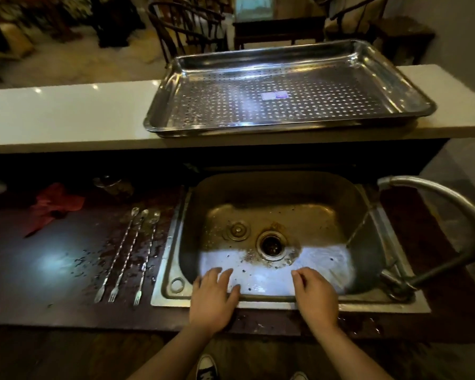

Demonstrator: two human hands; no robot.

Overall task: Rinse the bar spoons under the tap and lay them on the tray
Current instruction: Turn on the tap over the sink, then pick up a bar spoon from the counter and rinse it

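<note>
At the near rim of the stained steel sink (266, 298), the left grip (211, 292) and right grip (317, 294) are being rested open, empty. Nothing is being rinsed yet: the three twisted steel bar spoons (128, 255), lying left on the dark bench (39, 283), need picking up first.

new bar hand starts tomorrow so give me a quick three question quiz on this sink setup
1. How many bar spoons lie on the dark counter left of the sink?
2. True or false: the perforated tray already holds a rinsed spoon.
3. Where is the tap? A: left of the sink. B: right of the sink. C: on the white counter.

Key
1. Three, side by side, fork ends nearest the person.
2. False: no spoon is in the tray.
3. B
</note>
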